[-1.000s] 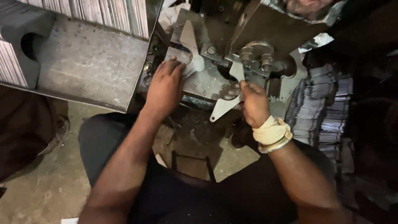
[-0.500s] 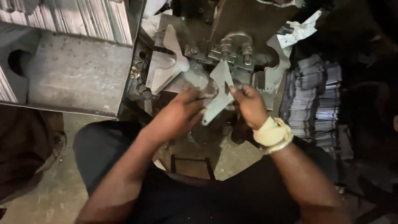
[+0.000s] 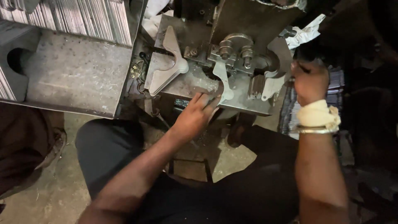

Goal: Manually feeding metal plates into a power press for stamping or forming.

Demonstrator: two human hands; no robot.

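The left hand (image 3: 195, 114) has come forward since half a second ago, when both hands held the flat metal blank (image 3: 223, 81) in the air. Now its fingers pinch the blank's rounded lower end, pressing it onto the press bed (image 3: 186, 83) just beyond the fingertips, under the bolted clamp (image 3: 234, 47). The piece looks seated. The right hand (image 3: 309, 81) has let go and closes on something dark at the side. The blank is pale, thin, with a curved notch.
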